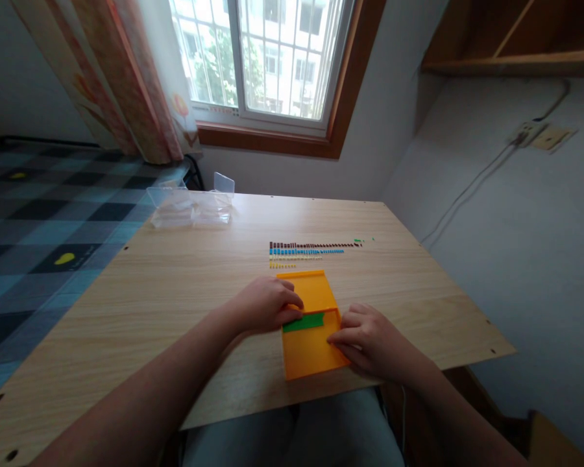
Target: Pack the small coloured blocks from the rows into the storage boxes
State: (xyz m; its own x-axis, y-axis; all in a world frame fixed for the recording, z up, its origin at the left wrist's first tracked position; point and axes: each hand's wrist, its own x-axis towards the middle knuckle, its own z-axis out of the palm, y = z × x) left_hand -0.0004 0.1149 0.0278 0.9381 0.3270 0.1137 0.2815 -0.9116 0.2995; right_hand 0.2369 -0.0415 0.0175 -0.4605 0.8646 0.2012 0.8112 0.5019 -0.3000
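Note:
An open yellow-orange plastic box (311,357) lies near the table's front edge, its flap or lid (314,288) folded out flat toward the window. Inside, along the middle ridge, lies a flat green strip (311,322). My left hand (272,303) is closed at the box's left side, with thumb and fingertips by the ridge and the strip's left end. My right hand (370,337) rests over the box's right edge, fingers curled and tips pinched above the box floor. Whatever those tips hold, if anything, is too small to make out.
Beyond the box, tiny brown pieces (296,245), blue pieces (302,251), pale pieces and yellow pieces (279,266) form rows. A few green bits (357,240) lie at their right. Clear plastic containers (192,211) stand at the table's back left corner.

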